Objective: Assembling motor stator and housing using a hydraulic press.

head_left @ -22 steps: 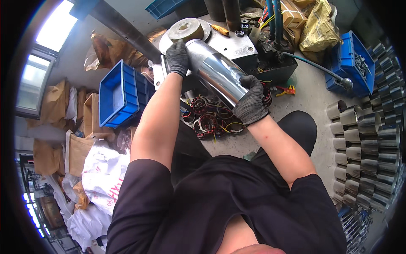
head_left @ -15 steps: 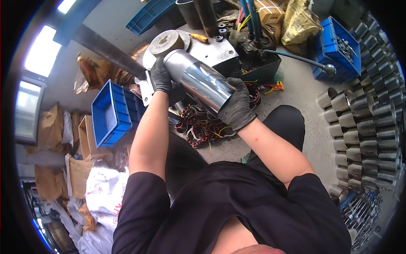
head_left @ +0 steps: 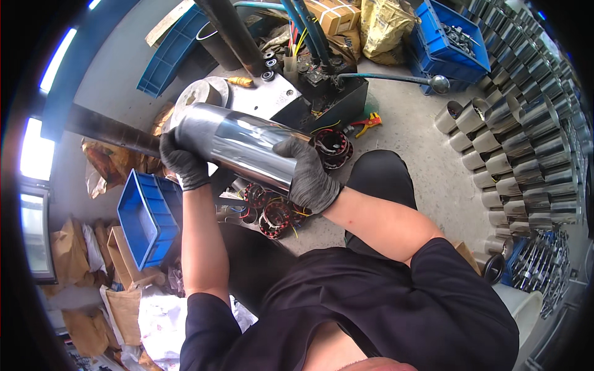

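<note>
A shiny, polished metal cylinder (head_left: 247,143) is held between my two gloved hands, lying slantwise with its left end higher. My left hand (head_left: 184,164), in a dark grey glove, is wrapped round the far left end. At the near right end, my right hand (head_left: 312,180) grips the cylinder with the thumb on top. Beneath it on the floor lie several ring-shaped wire-wound stators (head_left: 275,217) with red and black windings. Behind the cylinder stands a thick round metal block (head_left: 197,97) beside a metal plate (head_left: 272,99). The cylinder's ends are partly hidden by my hands.
Rows of stacked metal sleeves (head_left: 501,148) line the right side. A blue crate (head_left: 455,46) of small metal parts stands back right; another blue crate (head_left: 145,219) is at left. A ball-ended lever (head_left: 438,85) sticks out. Red-yellow pliers (head_left: 369,125) lie on the floor.
My hands have brought the cylinder round to a flatter angle, its left end further left in view. The view has also turned, so the surroundings appear shifted. Both hands keep their grip.
</note>
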### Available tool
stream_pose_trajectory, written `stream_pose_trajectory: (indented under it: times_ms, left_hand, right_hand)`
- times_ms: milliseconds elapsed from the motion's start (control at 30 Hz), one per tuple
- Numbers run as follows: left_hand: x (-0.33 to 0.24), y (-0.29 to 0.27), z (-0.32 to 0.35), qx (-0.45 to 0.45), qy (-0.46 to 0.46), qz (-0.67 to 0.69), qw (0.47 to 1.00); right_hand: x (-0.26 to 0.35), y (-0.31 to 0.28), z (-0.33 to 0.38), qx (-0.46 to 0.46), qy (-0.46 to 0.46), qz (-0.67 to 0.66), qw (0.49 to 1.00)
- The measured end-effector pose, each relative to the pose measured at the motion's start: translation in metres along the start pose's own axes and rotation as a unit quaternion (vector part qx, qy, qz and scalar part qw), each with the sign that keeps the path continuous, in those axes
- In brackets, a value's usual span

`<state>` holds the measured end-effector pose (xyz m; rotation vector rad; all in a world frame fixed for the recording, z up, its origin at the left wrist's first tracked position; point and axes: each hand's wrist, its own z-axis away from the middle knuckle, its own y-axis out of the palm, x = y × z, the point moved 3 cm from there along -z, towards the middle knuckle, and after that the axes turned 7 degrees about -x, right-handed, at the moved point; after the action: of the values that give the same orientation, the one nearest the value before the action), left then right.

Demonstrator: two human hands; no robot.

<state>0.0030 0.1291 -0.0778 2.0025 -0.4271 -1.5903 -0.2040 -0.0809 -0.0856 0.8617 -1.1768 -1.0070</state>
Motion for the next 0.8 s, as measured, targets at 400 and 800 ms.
stream_pose_trajectory:
  times_ms: [400,800]
  left_hand:
    - [0.029,0.02,-0.022,0.125,0.154,-0.521,0.83]
    - [0.036,0.085,-0.049,0.159,0.033,-0.863,0.478]
  right_hand:
    - [-0.023,-0.033,-0.021,-0.05,-0.203,0.458,0.864]
    - [-0.008,-0.042,-0.025,-0.037,-0.316,0.566,0.76]
